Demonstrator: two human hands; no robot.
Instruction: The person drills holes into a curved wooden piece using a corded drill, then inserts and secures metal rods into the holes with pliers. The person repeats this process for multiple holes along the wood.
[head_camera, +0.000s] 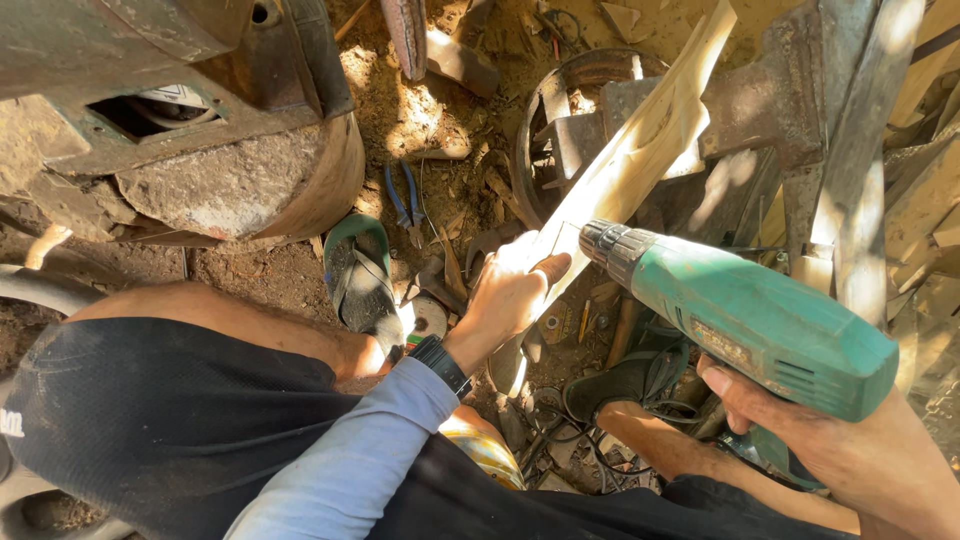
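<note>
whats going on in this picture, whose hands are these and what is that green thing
This is a single picture from a camera worn on a person's head, looking down, so the hands and knees you see are that person's own. There is no machine arm here. The right hand holds a green power drill by its handle, with its thin bit aimed at a pale strip of wood. The left hand, with a black wristband, has its grip on the lower end of that wood to steady it. The wood leans against a rusty metal block. Below is bare dirt ground with blue-handled pliers, a green sandal and scattered scraps.
</note>
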